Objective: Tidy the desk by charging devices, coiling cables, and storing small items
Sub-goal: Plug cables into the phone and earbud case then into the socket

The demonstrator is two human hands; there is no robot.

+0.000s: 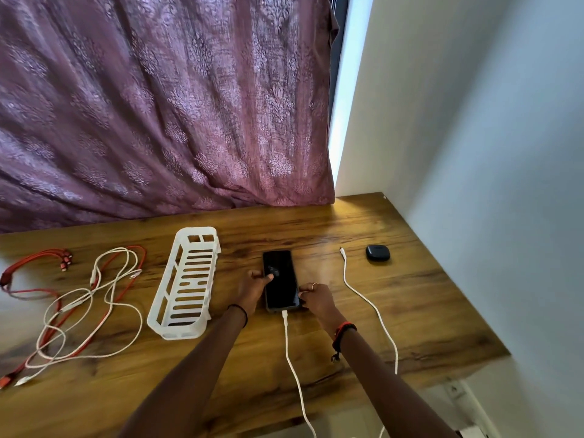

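Pinching glossy black rectangular phone [280,281]: left hand [252,287], right hand [317,298].

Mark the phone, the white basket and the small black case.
phone [282,284], head view, middle of dark screen
white basket [180,335], head view, near end wall
small black case [377,252], head view, top of lid

Black phone [281,279], white slotted basket [197,230], red cable [34,256], white charging cable [287,336], brown wood-grain desk [379,311], mauve floral curtain [158,105].

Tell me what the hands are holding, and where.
Both hold the phone lying on the desk: the left hand grips its left edge, thumb on the screen; the right hand pinches its right edge near the plugged-in end.
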